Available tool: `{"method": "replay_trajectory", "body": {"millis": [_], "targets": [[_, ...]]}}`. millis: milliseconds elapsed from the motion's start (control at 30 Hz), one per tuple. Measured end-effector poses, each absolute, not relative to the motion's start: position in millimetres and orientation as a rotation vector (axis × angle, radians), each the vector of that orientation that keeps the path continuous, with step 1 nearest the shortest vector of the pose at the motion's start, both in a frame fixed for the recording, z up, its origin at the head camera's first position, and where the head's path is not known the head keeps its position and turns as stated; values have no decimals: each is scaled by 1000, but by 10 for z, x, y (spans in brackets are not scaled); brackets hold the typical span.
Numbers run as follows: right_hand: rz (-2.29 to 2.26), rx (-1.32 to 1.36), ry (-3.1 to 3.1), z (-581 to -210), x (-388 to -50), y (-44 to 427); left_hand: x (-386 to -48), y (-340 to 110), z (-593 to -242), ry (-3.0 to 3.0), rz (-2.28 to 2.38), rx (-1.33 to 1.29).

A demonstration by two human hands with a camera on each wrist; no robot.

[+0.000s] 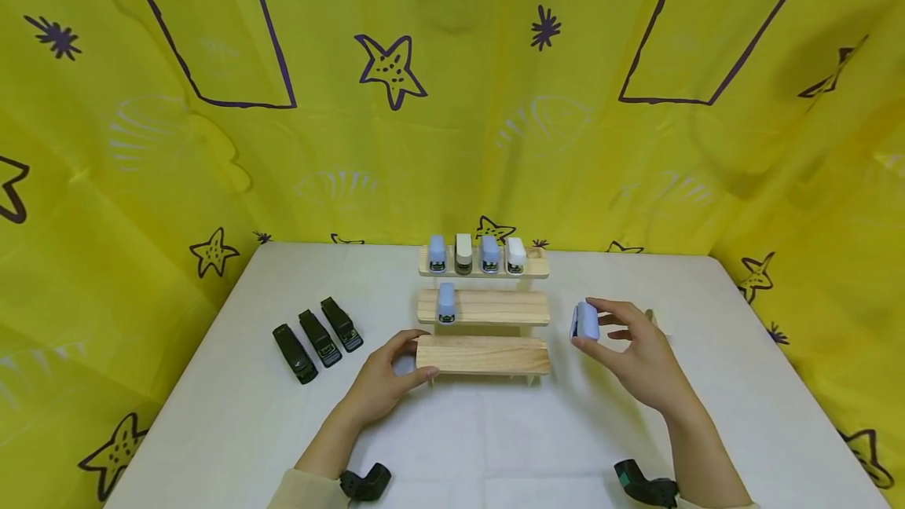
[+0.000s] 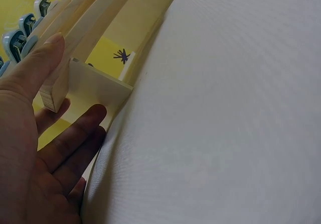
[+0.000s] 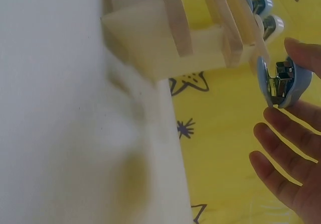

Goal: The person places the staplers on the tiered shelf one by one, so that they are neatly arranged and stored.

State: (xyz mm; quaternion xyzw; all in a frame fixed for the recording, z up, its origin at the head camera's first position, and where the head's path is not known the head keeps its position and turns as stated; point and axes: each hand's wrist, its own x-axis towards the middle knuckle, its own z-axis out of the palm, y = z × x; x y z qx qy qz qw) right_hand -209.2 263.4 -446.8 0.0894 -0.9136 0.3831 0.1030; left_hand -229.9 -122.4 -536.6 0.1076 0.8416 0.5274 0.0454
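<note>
From where I'm standing, the right hand is pinching a small blue stapler between thumb and fingertips, its other fingers fanning loosely away, and the stapler is hanging in the air just beyond the right end of the wooden rack. The left hand is gripping the left end of the lowest tier, thumb lying along the front and a finger showing behind the plank, the rest spreading beneath. That looks like a sound brace to me: a light hold is serving better than a shove, since any jolt could be unsettling the four staplers standing on the top tier and the lone blue one at the left end of the middle tier. In the right wrist view, a gap is showing between the stapler's two halves, so I'm judging that gentle pressure across its body, without squeezing those halves together, is the wiser hold. The knuckles should be clearing the tier ends too. Three dark staplers are lying off to the left, well apart from both hands.
</note>
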Motion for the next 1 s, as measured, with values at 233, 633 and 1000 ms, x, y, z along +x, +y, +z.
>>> {"method": "replay_trajectory", "body": {"millis": [233,633,1000], "targets": [[1146,322,-2661,-4450,-2073,2489,-2283,-1235,-5356,2553,1619,317],[1157,383,-2629,-4457,-2103,2284,-2305,-1239,-5346,2556,1611,325],[1212,416,-2636,-4425,-2156,2075,-2293,-1236,-5356,2548,1624,330]]}}
